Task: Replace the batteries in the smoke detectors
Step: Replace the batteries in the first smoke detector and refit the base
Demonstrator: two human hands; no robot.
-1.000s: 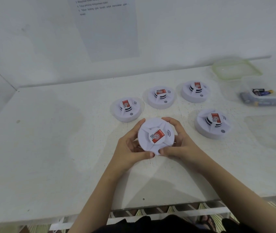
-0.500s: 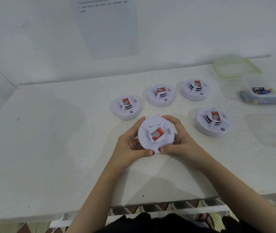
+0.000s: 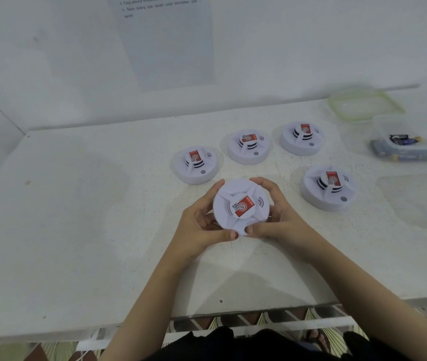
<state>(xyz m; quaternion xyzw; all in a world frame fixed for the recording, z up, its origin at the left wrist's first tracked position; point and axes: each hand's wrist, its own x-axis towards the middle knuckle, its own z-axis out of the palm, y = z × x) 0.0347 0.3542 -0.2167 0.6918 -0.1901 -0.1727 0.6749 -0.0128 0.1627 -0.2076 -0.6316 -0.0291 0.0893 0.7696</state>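
A round white smoke detector [image 3: 241, 204] with a red label on top is tilted up off the table between both hands. My left hand [image 3: 202, 222] grips its left rim, thumb on the near edge. My right hand [image 3: 280, 217] grips its right rim, fingers curled over the far side. Several more white detectors stand on the table behind: one at the left [image 3: 196, 164], one in the middle [image 3: 249, 146], one at the back right [image 3: 302, 138] and one to the right [image 3: 328, 187]. A clear plastic box [image 3: 402, 147] at the far right holds batteries.
The white table [image 3: 77, 230] meets a white wall at the back, where a printed sheet [image 3: 165, 40] hangs. A green-rimmed clear lid [image 3: 363, 105] lies behind the battery box. The table's front edge runs just under my forearms, with patterned floor below.
The held detector has been raised slightly and turned a little in my hands. The grip of both hands is the same.
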